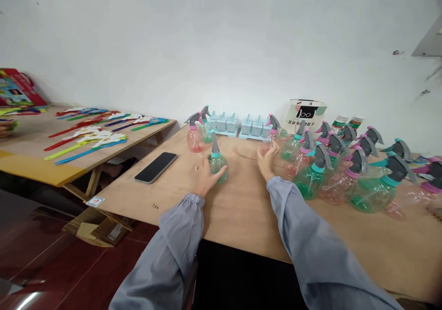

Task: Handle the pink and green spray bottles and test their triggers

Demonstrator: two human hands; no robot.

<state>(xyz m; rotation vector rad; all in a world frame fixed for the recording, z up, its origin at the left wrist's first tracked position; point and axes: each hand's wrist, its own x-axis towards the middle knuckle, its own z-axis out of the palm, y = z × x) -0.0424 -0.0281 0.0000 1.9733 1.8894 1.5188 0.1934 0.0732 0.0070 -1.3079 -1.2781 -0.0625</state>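
Observation:
My left hand (204,177) is wrapped around a green see-through spray bottle (218,161) with a teal collar and grey trigger head; the thumb lies across its near side. The bottle is upright over the table. Farther right, my right hand (267,161) has its fingers curled around a pink spray bottle (273,134) with a pink collar, partly hidden by the hand. Beyond my left hand stand another pink spray bottle (195,139) and a green one (207,134) close behind it.
Several pink and green spray bottles (311,181) crowd the table's right side. Pale blue popsicle moulds (226,125) and a printed box (304,116) stand along the wall. A phone (156,167) lies at left. A second table (69,177) holds colourful plastic hand-shaped sticks (95,149).

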